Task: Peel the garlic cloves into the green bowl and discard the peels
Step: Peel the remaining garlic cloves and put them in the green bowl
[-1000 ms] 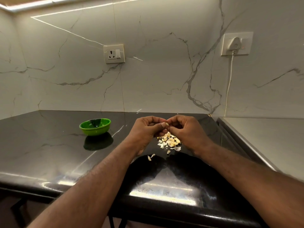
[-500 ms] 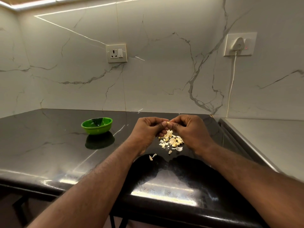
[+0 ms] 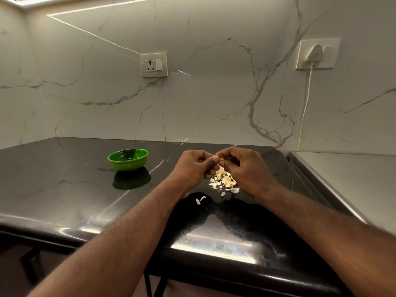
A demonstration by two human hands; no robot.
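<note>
Garlic peel bits [image 3: 199, 200], two of them, lie loose on the black bench [image 3: 64, 189], just nearer than the garlic pile [image 3: 224, 181] of cloves and skins. Directly over the pile: left hand [image 3: 192, 168] and right hand [image 3: 246, 170], fingers curled, each grip pinching one small garlic clove [image 3: 220, 162], mostly hidden. Green bowl [image 3: 128, 165] stands well left of the pile, slightly farther back; contents unreadable. Wall socket [image 3: 153, 65] far behind the pile.

You've one green bowl [image 3: 128, 159] at ten o'clock; two hands — left hand [image 3: 190, 168], right hand [image 3: 248, 170]; one garlic heap [image 3: 225, 181], pieces uncountable; two stray peels [image 3: 200, 200] at six; two wall sockets [image 3: 153, 65] [image 3: 317, 53].
</note>
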